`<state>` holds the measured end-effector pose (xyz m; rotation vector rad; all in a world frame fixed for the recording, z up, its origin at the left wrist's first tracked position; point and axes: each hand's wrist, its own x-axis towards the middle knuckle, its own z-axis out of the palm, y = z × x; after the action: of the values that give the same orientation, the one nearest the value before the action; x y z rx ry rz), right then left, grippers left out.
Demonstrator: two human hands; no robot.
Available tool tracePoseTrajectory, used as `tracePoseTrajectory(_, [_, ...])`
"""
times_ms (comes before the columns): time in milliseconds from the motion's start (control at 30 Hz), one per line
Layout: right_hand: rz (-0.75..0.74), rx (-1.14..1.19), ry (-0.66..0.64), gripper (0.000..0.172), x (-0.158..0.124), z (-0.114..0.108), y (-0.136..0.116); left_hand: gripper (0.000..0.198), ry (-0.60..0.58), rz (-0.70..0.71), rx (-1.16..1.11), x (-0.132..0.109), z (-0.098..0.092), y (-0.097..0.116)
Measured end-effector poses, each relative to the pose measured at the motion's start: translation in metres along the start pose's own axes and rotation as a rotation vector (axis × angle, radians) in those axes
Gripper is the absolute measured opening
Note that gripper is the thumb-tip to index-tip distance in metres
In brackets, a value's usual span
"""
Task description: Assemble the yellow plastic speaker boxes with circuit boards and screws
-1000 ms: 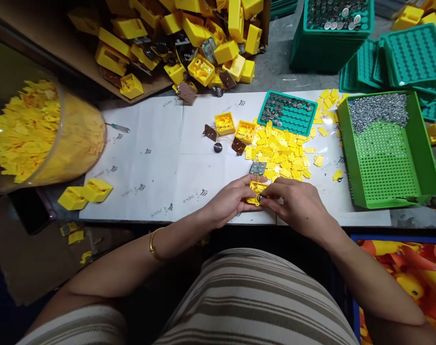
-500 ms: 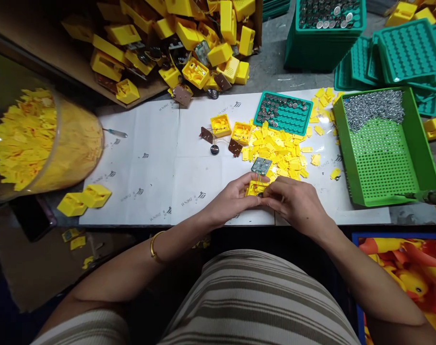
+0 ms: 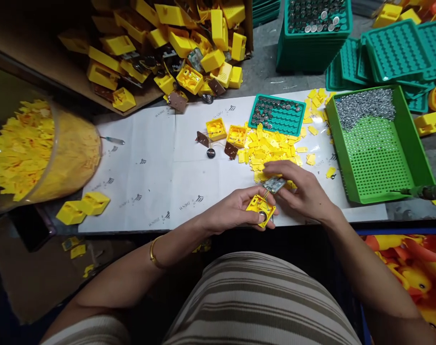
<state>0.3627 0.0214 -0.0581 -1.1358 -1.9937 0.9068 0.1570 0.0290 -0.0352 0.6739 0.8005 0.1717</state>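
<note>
My left hand (image 3: 239, 208) is closed around a small yellow plastic housing (image 3: 253, 205), tilted with its inside facing up. Its thumb presses on a dark round speaker (image 3: 263, 216) in the near end of that housing. From the far end, thin wires run to a small grey-green circuit board (image 3: 274, 184). My right hand (image 3: 302, 191) is beside the board, its fingers apart and curved over it; the thumb lies close to the board's right edge, and whether it touches cannot be made out.
Behind my hands lie loose yellow covers (image 3: 271, 146), a green tray (image 3: 295, 120) of round metal cells and two wired yellow housings (image 3: 216, 128). A green basket (image 3: 379, 163) of screws stands right, with a screwdriver tip (image 3: 401, 191) over it. A tub (image 3: 77, 148) stands left.
My right hand has come away from the inside of the housing and opened beside the circuit board. The housing has turned and moved nearer me, uncovering the speaker; the board now tilts rightward.
</note>
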Motion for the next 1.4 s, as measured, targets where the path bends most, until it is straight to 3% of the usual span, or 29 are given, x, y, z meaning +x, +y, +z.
tracePoseTrajectory(67, [0.018, 0.052, -0.060, 0.026, 0.004, -0.003, 0.001, 0.023, 0.021, -0.007, 0.053, -0.001, 0.001, 0.003])
tracePoseTrajectory(200, [0.187, 0.122, -0.176, 0.012, 0.007, -0.013, -0.005, 0.021, 0.041, -0.026, 0.179, -0.002, 0.000, 0.005])
tracePoseTrajectory(300, [0.354, 0.256, -0.255, 0.026, 0.006, -0.015, -0.010, 0.024, 0.092, 0.022, 0.336, 0.000, 0.002, 0.005])
tracePoseTrajectory(367, [0.436, 0.369, -0.242, 0.034, 0.005, -0.012, -0.011, 0.029, 0.139, 0.056, 0.407, 0.002, 0.004, 0.004])
tracePoseTrajectory(467, [0.499, 0.461, -0.099, 0.027, 0.002, -0.004, -0.011, 0.031, 0.116, 0.022, 0.402, 0.004, 0.005, 0.002])
tracePoseTrajectory(533, [0.446, 0.452, -0.053, 0.041, 0.000, -0.002, -0.008, 0.030, 0.048, -0.043, 0.324, 0.004, 0.003, 0.002])
tracePoseTrajectory(633, [0.285, 0.442, -0.140, 0.035, -0.003, -0.008, -0.003, 0.030, -0.055, -0.116, 0.167, 0.004, -0.002, 0.002])
tracePoseTrajectory(767, [0.194, 0.327, -0.207, 0.040, -0.005, -0.022, 0.000, 0.031, -0.078, -0.109, 0.105, 0.002, -0.008, 0.003])
tracePoseTrajectory(867, [0.133, 0.130, -0.104, 0.020, -0.004, -0.023, -0.004, 0.030, -0.054, -0.099, 0.118, 0.001, -0.005, 0.005])
tracePoseTrajectory(1033, [-0.025, -0.061, 0.079, 0.015, -0.007, -0.009, -0.016, 0.022, 0.155, -0.009, 0.044, 0.002, 0.005, 0.007])
tracePoseTrajectory(1200, [-0.102, -0.114, -0.049, 0.016, -0.016, 0.008, -0.028, 0.022, 0.250, 0.080, -0.124, 0.004, 0.005, 0.007])
tracePoseTrajectory(1400, [-0.139, -0.374, -0.097, 0.017, -0.020, 0.016, -0.034, 0.026, 0.185, 0.085, -0.290, 0.005, 0.002, 0.007])
